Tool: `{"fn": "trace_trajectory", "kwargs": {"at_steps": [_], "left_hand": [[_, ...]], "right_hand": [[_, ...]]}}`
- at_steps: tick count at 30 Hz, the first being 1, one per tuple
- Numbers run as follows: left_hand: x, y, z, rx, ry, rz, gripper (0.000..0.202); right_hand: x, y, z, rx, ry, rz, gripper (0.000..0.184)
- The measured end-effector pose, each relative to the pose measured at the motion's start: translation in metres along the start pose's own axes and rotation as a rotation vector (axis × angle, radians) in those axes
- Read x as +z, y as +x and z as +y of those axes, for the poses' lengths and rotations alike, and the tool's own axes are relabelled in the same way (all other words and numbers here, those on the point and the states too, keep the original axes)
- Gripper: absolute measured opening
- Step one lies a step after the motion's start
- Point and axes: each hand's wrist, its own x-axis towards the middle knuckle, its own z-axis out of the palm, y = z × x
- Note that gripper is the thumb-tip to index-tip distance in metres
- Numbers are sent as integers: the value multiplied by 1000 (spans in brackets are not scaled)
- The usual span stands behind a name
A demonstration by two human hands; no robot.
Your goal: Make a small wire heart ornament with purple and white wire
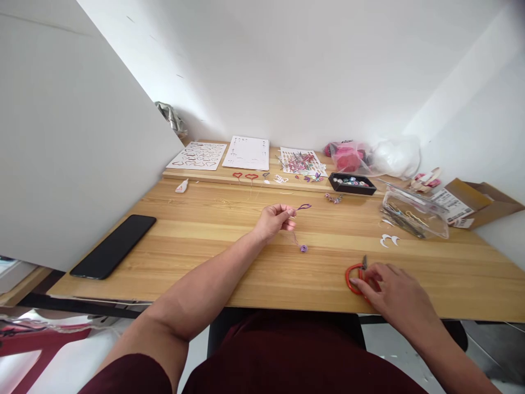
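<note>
Your fingers on the left hand [275, 219] are pinched together on a thin purple wire loop [304, 207], which sticks out to the right of your fingertips; its tail trails down toward a small purple bead [303, 248] lying on the light wooden tabletop [205, 246]. The wire's long axis runs roughly left to right, raised above the wood. Your right hand [389, 290] rests near the table's front edge, fingers loosely curled over red-handled small pliers [356, 276], touching the handles but not visibly clamped. The pliers lie well apart from the loop, nearer and to the right.
</note>
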Motion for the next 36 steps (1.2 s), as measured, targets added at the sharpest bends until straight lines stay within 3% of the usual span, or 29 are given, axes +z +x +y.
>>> {"fn": "trace_trajectory", "kwargs": {"at_steps": [4,11,14,16,19,23,28,36], "left_hand": [[1,-1,1,38,0,16,19],[3,-1,4,67,-12,24,14],[3,-1,5,59,-21,17,17],[3,-2,6,48,-28,10,18],[4,-4,6,14,-44,-17,15],[5,-6,8,-25,-85,-67,18],[7,-11,13,-46,-135,-118,27],[9,-14,16,-102,-199,-137,31]], "right_hand": [[-12,-1,5,246,-15,-242,44],[-17,7,8,269,-5,-248,20],[-18,9,9,222,106,-221,25],[-20,10,2,174,339,-243,27],[-24,14,-22,141,770,-378,31],[-27,28,-66,17,1040,-574,37],[-25,52,-99,-168,1120,-628,46],[-16,70,-100,-196,1168,-661,54]]}}
